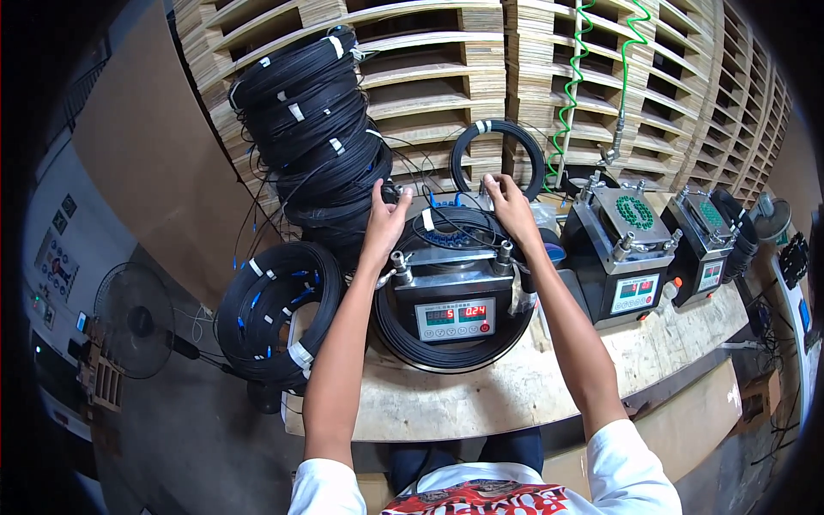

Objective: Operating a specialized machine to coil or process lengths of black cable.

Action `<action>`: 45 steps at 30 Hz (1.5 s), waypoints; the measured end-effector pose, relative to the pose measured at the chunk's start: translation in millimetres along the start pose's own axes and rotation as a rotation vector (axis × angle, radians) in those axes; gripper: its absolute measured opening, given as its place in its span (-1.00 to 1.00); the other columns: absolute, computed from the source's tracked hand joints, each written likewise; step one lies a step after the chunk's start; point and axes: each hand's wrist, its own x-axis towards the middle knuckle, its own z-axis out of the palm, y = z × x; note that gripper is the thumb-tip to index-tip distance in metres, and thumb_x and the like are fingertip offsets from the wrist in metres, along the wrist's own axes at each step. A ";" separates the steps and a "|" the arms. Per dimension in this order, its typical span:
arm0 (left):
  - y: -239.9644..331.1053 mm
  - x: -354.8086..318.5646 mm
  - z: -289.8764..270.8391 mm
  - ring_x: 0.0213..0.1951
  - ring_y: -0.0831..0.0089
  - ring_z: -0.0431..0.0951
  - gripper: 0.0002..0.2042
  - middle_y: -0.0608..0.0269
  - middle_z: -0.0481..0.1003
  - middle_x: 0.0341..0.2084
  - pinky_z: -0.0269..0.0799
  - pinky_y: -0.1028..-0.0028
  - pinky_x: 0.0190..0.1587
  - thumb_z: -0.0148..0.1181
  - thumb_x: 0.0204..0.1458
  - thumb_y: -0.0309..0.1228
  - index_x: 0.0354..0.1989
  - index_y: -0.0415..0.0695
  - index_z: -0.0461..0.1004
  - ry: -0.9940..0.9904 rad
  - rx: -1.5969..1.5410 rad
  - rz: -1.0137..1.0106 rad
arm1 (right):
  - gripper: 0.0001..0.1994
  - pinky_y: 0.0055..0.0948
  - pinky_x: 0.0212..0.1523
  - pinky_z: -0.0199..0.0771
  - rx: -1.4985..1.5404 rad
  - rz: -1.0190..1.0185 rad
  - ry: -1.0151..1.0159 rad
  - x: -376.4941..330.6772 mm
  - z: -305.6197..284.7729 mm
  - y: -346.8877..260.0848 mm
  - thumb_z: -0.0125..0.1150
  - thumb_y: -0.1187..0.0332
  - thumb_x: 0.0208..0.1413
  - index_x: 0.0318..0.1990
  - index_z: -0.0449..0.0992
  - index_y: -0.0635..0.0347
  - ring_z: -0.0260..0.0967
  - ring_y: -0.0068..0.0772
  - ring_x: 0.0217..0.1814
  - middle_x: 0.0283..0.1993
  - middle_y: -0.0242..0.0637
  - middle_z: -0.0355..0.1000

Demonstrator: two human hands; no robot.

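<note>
In front of me stands a black polishing machine (455, 322) with red digits on its front panel, ringed by a black cable coil (455, 356). A smaller coil of black cable (468, 225) with a white tie lies on its top, and blue connectors (446, 202) show behind. My left hand (386, 225) is at the machine's far left corner, its thumb and finger apart. At the far right corner is my right hand (515, 213), thumb and fingers drawn close together; what lies between them is hidden. Clamp posts (505, 251) rise at the near corners.
A tall stack of black cable coils (313, 137) stands back left, with another coil (227, 318) lower. Two similar machines (633, 210) with green-dotted plates sit right on the wooden table (412, 403). Pallets (429, 77) line the back; green spiral air hoses (566, 94) hang there. A fan (137, 322) stands left.
</note>
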 end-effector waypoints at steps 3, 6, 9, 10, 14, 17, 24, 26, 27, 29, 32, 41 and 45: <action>-4.5 2.2 -4.3 -0.14 0.35 0.51 -0.10 0.11 0.53 -0.26 0.32 0.37 0.10 0.17 0.17 0.13 0.50 -0.18 -0.07 -0.011 -0.016 -0.051 | -0.55 -0.23 -0.09 0.48 0.022 -0.040 -0.020 -5.8 1.1 -10.7 0.10 0.03 0.34 0.07 0.46 0.28 0.57 -0.12 -0.17 -0.25 0.07 0.58; -2.2 1.0 -2.9 -0.13 0.35 0.51 -0.09 0.11 0.54 -0.29 0.34 0.36 0.09 0.17 0.17 0.14 0.50 -0.18 -0.07 -0.024 0.013 -0.075 | -0.59 -0.26 -0.13 0.48 0.036 -0.046 -0.017 -4.9 -1.0 -7.9 0.11 0.08 0.34 0.07 0.46 0.29 0.56 -0.18 -0.24 -0.30 0.03 0.56; 0.6 1.0 -0.8 -0.14 0.36 0.51 -0.08 0.11 0.53 -0.30 0.36 0.37 0.05 0.21 0.16 0.12 0.51 -0.18 -0.09 -0.029 0.057 -0.059 | -0.61 -0.28 -0.17 0.48 0.035 -0.116 0.018 -0.3 -1.4 2.2 0.13 0.12 0.33 0.06 0.45 0.29 0.54 -0.23 -0.30 -0.34 -0.01 0.55; 0.6 1.9 0.5 -0.14 0.36 0.51 -0.08 0.11 0.53 -0.30 0.36 0.37 0.05 0.21 0.16 0.12 0.51 -0.18 -0.09 -0.029 0.056 -0.058 | -0.61 -0.28 -0.17 0.48 0.034 -0.116 0.019 1.3 -1.4 6.1 0.13 0.12 0.33 0.06 0.45 0.29 0.54 -0.23 -0.30 -0.34 -0.01 0.55; -8.1 5.5 -3.1 -0.17 0.39 0.51 -0.06 0.10 0.52 -0.29 0.39 0.40 -0.01 0.26 0.14 0.07 0.51 -0.19 -0.11 0.008 0.096 -0.016 | -0.57 -0.24 -0.13 0.48 0.055 -0.091 0.038 0.8 3.2 3.0 0.14 0.08 0.31 0.09 0.45 0.28 0.55 -0.17 -0.26 -0.31 0.03 0.56; -8.9 5.5 -3.4 -0.16 0.31 0.51 -0.04 0.00 0.50 -0.22 0.41 0.35 -0.01 0.25 0.12 0.11 0.51 -0.18 -0.10 0.008 0.096 -0.005 | -0.53 -0.21 -0.06 0.47 0.041 -0.044 0.027 0.9 4.2 1.8 0.13 0.04 0.31 0.11 0.45 0.28 0.57 -0.08 -0.19 -0.23 0.07 0.57; -11.0 6.5 -0.4 -0.25 0.31 0.50 -0.09 0.10 0.48 -0.33 0.42 0.35 -0.07 0.18 0.16 0.13 0.50 -0.20 -0.07 -0.027 0.026 0.007 | -0.54 -0.35 -0.12 0.45 0.025 -0.023 -0.053 1.1 3.9 4.7 0.11 0.04 0.34 0.17 0.41 0.23 0.44 -0.38 -0.21 -0.20 -0.09 0.53; -13.3 7.0 -1.4 -0.27 0.33 0.50 -0.10 0.12 0.47 -0.34 0.43 0.36 -0.09 0.17 0.17 0.12 0.50 -0.21 -0.07 -0.023 0.029 0.012 | -0.55 -0.30 -0.10 0.47 0.036 -0.023 -0.068 0.5 2.2 2.9 0.11 0.06 0.33 0.17 0.41 0.24 0.51 -0.27 -0.21 -0.22 -0.02 0.56; -13.8 6.8 -1.4 -0.29 0.34 0.49 -0.10 0.14 0.46 -0.36 0.43 0.36 -0.11 0.16 0.18 0.12 0.50 -0.21 -0.07 -0.019 0.031 0.016 | -0.55 -0.25 -0.08 0.48 0.047 -0.023 -0.084 0.2 1.5 2.3 0.12 0.09 0.33 0.17 0.41 0.25 0.57 -0.16 -0.21 -0.23 0.05 0.58; -12.0 6.2 -0.1 -0.29 0.34 0.49 -0.09 0.13 0.46 -0.36 0.43 0.37 -0.11 0.17 0.17 0.12 0.49 -0.22 -0.07 -0.028 0.031 0.000 | -0.57 -0.27 -0.12 0.49 0.068 -0.045 -0.056 -0.3 0.6 2.7 0.14 0.11 0.32 0.17 0.41 0.26 0.55 -0.22 -0.24 -0.26 0.02 0.57; -8.7 4.7 -0.5 -0.27 0.40 0.48 -0.10 0.14 0.49 -0.34 0.40 0.42 -0.08 0.20 0.17 0.09 0.50 -0.21 -0.07 -0.033 0.054 -0.025 | -0.58 -0.31 -0.17 0.49 0.096 -0.077 -0.007 -1.4 -0.1 2.9 0.16 0.16 0.31 0.17 0.41 0.27 0.53 -0.32 -0.29 -0.30 -0.03 0.56; -6.7 4.8 2.5 -0.31 0.37 0.50 -0.05 0.11 0.49 -0.37 0.43 0.41 -0.13 0.26 0.13 0.08 0.50 -0.24 -0.09 -0.019 0.028 0.029 | -0.46 -0.18 -0.05 0.46 -0.023 -0.010 0.051 2.0 0.7 2.0 0.16 -0.02 0.28 0.13 0.44 0.30 0.55 -0.10 -0.21 -0.27 0.05 0.57; -8.7 4.0 -0.6 -0.33 0.39 0.49 -0.09 0.16 0.49 -0.43 0.43 0.42 -0.14 0.22 0.16 0.07 0.49 -0.25 -0.07 -0.030 -0.003 0.025 | -0.47 -0.20 -0.06 0.47 -0.033 0.024 -0.032 -2.2 0.2 -7.9 0.14 -0.01 0.29 0.13 0.44 0.31 0.56 -0.11 -0.19 -0.22 0.08 0.57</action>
